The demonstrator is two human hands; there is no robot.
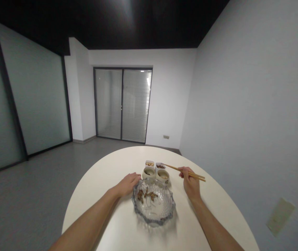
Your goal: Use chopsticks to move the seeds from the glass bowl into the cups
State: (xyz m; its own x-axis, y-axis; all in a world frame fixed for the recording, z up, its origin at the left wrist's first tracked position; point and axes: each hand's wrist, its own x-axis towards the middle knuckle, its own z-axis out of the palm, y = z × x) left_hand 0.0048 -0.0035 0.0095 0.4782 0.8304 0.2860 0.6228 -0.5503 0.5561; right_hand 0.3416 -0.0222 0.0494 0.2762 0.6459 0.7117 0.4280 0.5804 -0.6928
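Observation:
My right hand (190, 183) grips a pair of wooden chopsticks (175, 168), whose tips reach left to the white dish of small dark brown pieces (160, 166). I cannot tell whether anything is between the tips. My left hand (128, 184) lies with fingers stretched out beside the upper left rim of a clear glass bowl (155, 212), close to the left cream cup. Several brown, elongated pieces (146, 194) lie in the bowl's far left part. Just behind the bowl stand a left cream cup (149, 177) and a right cream cup (163, 180), their contents too small to name.
A second white dish (149, 163) with pale pieces stands left of the dark one. Everything rests on a round white table (96, 195). A grey-white wall (248, 115) rises close on the right; glass doors (122, 104) are at the back.

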